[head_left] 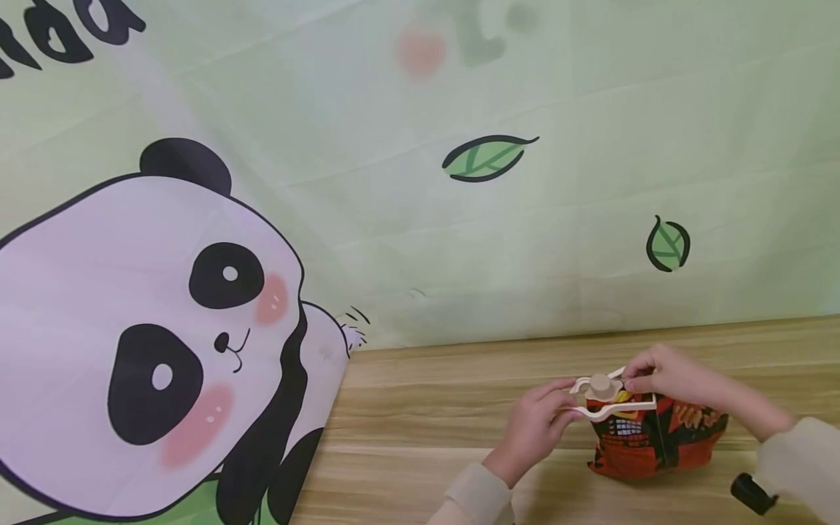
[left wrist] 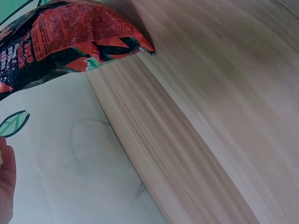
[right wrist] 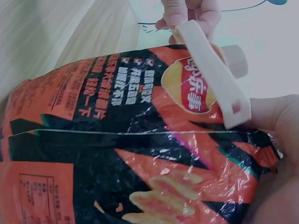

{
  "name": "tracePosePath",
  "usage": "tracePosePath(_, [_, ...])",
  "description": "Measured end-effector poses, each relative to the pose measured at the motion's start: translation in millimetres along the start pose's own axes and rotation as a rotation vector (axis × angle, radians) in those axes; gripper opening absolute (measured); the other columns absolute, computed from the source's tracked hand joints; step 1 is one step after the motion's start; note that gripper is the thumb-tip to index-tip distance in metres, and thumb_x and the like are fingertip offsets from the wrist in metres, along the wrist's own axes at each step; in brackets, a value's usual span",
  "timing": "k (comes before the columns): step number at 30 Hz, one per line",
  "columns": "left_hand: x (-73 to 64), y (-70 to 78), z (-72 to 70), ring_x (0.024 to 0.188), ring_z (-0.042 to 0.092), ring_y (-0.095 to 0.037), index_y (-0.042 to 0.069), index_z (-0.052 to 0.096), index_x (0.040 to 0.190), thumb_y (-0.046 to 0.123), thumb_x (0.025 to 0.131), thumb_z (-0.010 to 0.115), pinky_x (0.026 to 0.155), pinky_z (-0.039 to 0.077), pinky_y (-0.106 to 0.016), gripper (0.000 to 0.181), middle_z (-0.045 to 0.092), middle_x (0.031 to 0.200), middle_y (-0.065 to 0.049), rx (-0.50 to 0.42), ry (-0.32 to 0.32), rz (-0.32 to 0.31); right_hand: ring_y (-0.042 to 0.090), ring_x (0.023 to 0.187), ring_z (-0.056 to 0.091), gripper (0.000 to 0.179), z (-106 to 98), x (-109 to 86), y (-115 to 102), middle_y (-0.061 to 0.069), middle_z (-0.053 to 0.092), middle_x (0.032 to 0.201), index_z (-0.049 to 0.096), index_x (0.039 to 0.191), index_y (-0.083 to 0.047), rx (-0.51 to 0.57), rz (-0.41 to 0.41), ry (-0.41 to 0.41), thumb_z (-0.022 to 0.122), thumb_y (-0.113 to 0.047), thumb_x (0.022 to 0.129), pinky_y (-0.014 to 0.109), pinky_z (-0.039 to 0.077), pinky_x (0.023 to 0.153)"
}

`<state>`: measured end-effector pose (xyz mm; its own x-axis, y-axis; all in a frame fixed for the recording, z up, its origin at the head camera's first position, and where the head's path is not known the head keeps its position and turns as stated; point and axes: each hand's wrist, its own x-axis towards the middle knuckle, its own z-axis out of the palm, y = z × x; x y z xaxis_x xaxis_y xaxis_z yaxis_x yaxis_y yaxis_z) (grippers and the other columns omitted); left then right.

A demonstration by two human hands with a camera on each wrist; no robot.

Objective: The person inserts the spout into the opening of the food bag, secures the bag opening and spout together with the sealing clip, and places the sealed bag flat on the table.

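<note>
Left hand [head_left: 534, 426] and right hand [head_left: 669, 375] pinch clip [head_left: 607, 401] over snack bag [head_left: 656, 437]; table edge near.

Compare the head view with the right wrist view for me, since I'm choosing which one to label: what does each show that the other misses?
Only the head view shows both hands at once, the left hand and right hand at opposite ends of the white bag clip, plus the wooden table, the panda cloth and a black object by the right sleeve. Only the right wrist view shows the chip bag close enough to see its print and fries picture. Both show the clip across the bag's top and fingers pinching its end.
</note>
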<state>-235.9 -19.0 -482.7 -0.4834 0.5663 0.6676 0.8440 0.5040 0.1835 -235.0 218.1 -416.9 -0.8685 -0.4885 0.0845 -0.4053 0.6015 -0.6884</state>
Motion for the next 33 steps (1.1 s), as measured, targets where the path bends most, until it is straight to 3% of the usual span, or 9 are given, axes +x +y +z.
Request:
tracePosePath(11, [6.3, 8.3, 2.6, 0.098, 0.059, -0.007, 0.013, 0.062, 0.082, 0.026, 0.079, 0.063, 0.084, 0.041, -0.01, 0.014, 0.064, 0.105, 0.0, -0.037, -0.002, -0.065, -0.001, 0.056, 0.039, 0.009, 1, -0.7, -8, -0.006, 0.058, 0.069, 0.067, 0.077, -0.012, -0.051, 0.06, 0.013, 0.06, -0.016, 0.081, 0.02, 0.034, 0.049])
tracePosePath(17, [8.5, 11.5, 3.5, 0.097, 0.059, -0.006, 0.012, 0.062, 0.082, 0.027, 0.08, 0.062, 0.082, 0.041, -0.008, 0.015, 0.064, 0.104, 0.001, -0.004, 0.017, -0.054, 0.0, 0.059, 0.04, 0.007, 2, -2.0, -12, -0.007, 0.06, 0.072, 0.068, 0.077, -0.015, -0.13, 0.066, 0.039, 0.062, -0.017, 0.08, 0.02, 0.034, 0.052])
tracePosePath(33, [14.4, 14.5, 1.6, 0.095, 0.061, -0.005, 0.015, 0.061, 0.079, 0.028, 0.075, 0.066, 0.082, 0.042, -0.009, 0.015, 0.066, 0.101, 0.002, 0.023, 0.026, -0.054, 0.002, 0.058, 0.039, 0.006, 4, -3.8, -12, -0.009, 0.056, 0.067, 0.067, 0.076, -0.016, -0.186, 0.08, 0.085, 0.063, -0.017, 0.079, 0.02, 0.032, 0.05])
